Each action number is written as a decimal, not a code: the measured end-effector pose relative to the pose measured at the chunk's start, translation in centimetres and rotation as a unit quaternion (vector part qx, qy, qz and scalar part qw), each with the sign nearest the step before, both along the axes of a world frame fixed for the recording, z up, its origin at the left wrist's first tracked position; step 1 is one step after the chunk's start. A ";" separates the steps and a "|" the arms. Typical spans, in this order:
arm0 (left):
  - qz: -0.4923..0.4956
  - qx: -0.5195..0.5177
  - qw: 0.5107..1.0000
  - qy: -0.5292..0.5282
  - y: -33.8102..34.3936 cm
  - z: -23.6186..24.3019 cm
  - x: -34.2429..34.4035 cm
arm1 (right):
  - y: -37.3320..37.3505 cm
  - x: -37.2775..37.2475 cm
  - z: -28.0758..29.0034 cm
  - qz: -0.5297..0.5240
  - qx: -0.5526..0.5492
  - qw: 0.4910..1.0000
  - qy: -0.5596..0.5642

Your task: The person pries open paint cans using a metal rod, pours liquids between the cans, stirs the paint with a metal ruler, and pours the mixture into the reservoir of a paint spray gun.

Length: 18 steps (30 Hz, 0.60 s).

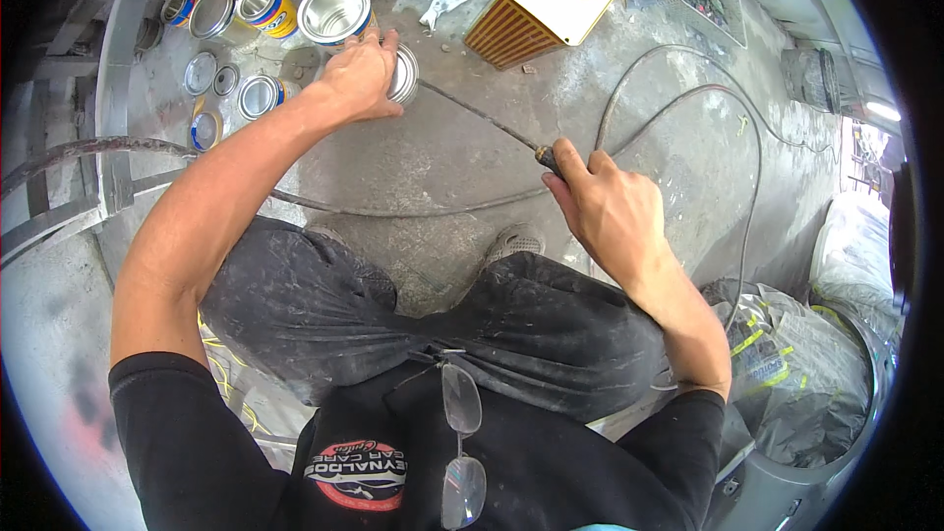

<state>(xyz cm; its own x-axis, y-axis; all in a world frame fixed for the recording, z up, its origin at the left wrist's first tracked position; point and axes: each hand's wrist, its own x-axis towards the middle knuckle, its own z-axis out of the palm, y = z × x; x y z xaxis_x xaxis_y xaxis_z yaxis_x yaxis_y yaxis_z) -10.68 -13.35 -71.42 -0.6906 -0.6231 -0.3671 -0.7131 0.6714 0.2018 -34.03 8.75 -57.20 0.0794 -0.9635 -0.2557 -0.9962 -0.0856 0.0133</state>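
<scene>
The right hand [615, 211] had its fingers clenched round the dark handle [547, 159] of a screwdriver-like tool [482, 117]; the tool's long axis ran obliquely, its thin shaft leaving the fist and pointing leftward and away from the person; its tip lay at the edge of a silver can [406, 77], though from where I stood I could not tell whether they touched; the left hand [359, 79] grasped that can, thumb on the near side, fingers on the far; just beyond these fingers stood an open can [334, 12]; farther left, a can with a yellow-and-blue label [280, 16]; to the right, a striped rectangular tin [546, 0]; on the black shirt [560, 472], a lettered red-and-white emblem [356, 477].
</scene>
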 end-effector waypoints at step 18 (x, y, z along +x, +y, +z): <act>-0.009 0.017 1.000 0.013 -0.2 0.2 -0.2 | 1.7 -2.1 -4.2 -0.023 -0.055 0.995 -0.085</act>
